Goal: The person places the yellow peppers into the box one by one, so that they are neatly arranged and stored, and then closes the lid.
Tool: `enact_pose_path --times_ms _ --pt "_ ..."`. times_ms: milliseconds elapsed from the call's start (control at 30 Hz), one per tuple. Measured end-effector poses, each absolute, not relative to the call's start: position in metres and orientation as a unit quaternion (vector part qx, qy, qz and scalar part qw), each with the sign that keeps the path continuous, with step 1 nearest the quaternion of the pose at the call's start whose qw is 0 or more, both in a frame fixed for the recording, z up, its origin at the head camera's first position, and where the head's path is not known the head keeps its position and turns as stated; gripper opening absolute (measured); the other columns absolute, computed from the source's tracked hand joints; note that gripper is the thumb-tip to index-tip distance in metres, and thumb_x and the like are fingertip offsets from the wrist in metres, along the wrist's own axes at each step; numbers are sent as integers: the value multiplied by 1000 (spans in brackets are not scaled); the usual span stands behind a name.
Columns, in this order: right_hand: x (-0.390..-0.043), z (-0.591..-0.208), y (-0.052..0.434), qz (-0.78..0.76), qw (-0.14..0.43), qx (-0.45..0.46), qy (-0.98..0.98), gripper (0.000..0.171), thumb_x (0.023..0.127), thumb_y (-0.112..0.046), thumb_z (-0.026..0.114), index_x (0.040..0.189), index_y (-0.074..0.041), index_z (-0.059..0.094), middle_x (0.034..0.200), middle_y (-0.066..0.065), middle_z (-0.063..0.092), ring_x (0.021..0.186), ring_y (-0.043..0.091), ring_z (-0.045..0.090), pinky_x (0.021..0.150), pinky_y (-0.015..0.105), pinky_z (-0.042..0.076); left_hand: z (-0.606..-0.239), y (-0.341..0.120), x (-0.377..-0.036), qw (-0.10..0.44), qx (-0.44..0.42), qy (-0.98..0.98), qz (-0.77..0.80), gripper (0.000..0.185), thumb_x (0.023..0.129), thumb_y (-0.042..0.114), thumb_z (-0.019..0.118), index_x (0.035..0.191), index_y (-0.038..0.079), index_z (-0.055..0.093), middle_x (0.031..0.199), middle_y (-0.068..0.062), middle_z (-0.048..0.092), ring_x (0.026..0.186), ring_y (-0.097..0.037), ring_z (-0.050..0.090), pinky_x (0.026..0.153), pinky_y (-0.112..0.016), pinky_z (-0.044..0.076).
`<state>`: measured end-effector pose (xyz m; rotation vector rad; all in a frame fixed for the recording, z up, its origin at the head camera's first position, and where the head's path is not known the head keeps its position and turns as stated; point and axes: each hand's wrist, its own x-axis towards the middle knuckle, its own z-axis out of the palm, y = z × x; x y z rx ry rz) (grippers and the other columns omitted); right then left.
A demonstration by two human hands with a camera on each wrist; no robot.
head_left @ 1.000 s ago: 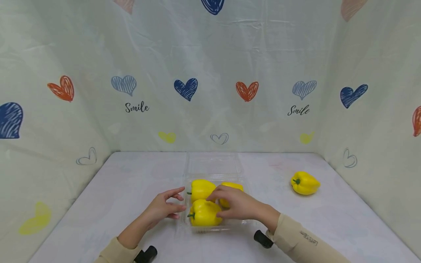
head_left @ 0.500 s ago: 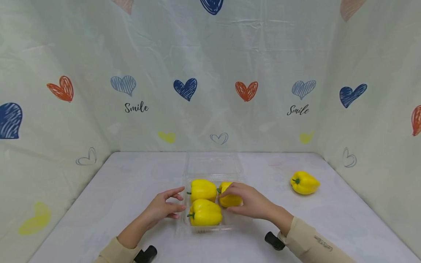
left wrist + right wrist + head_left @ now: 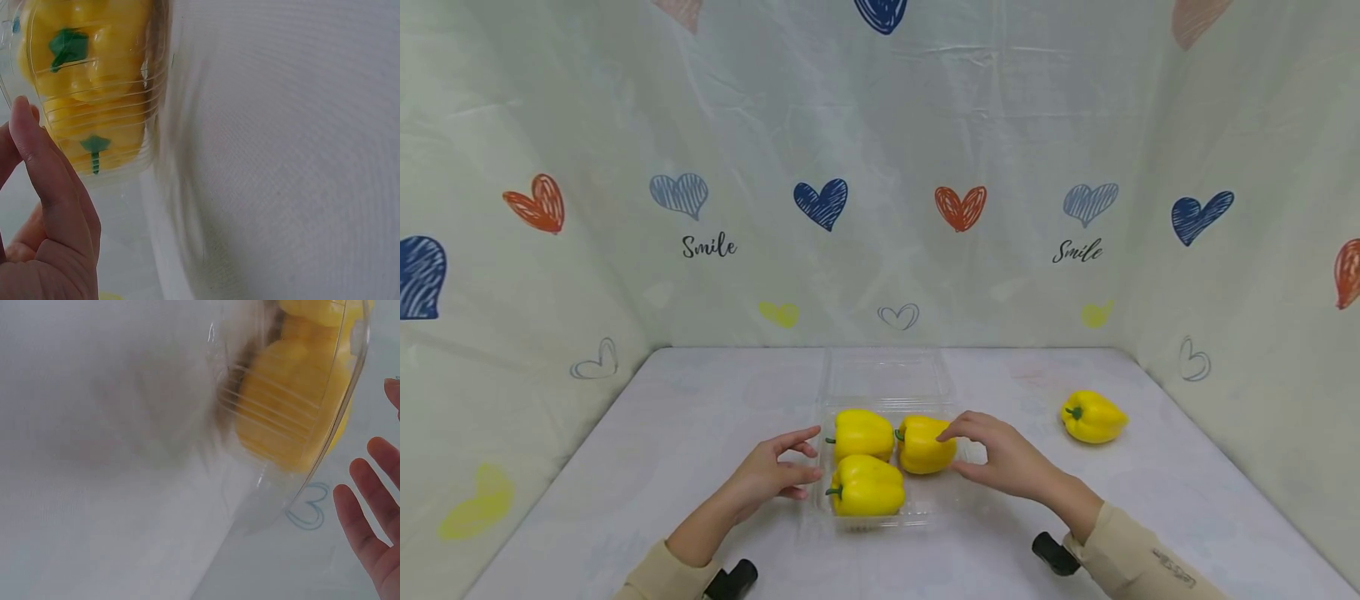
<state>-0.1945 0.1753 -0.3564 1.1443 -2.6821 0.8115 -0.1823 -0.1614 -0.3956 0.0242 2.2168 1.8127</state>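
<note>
Clear container (image 3: 934, 500) between left hand (image 3: 771, 475) and right hand (image 3: 1003, 454), edges faint; left fingers (image 3: 797, 437) loosely parted at its side, contact unclear; right fingers (image 3: 964, 426) (cut off in wrist view) relaxed, partly covering one yellow pepper (image 3: 921, 450); two peppers (image 3: 862, 432) (image 3: 868, 483) nearer left hand, another pepper (image 3: 1093, 418) beyond right hand

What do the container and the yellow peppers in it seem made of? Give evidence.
Container: probably clear, glossy plastic, judging by its see-through ribbed walls.
Yellow peppers: smooth, softly glossy skin with highlights; real flesh or plastic imitation, the look leaves open.
</note>
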Motion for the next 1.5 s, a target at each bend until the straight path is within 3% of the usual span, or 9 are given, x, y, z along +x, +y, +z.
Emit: enact_pose_path --times_ms 400,767,1167,1500 --pt "-197 -360 203 260 76 337 -902 31 78 -10 75 107 -13 64 104 -9 58 94 16 55 81 38 51 -395 -161 -182 133 7 771 623 68 79 9 75 139 7 43 110 -11 48 66 -19 56 64 -33 56" --pt "-201 -365 227 254 144 341 -894 35 74 -4 77 103 -17 64 101 -8 59 90 13 55 74 35 52 -395 -161 -181 134 7 771 623 68 78 9 75 139 6 43 110 -12 48 65 -18 56 64 -33 56" --pt "-206 -364 250 235 203 342 -887 39 67 3 79 100 -12 64 97 -3 61 86 13 56 69 32 52 -396 -160 -182 131 -6 775 618 68 78 8 75 139 8 44 109 -11 49 65 -19 56 64 -33 56" --pt "-204 -362 271 220 212 299 -904 38 66 0 81 99 -14 66 97 -7 60 90 17 55 73 29 51 -398 -160 -182 131 -7 773 620 68 77 9 76 139 8 45 109 -11 49 65 -19 56 64 -33 56"
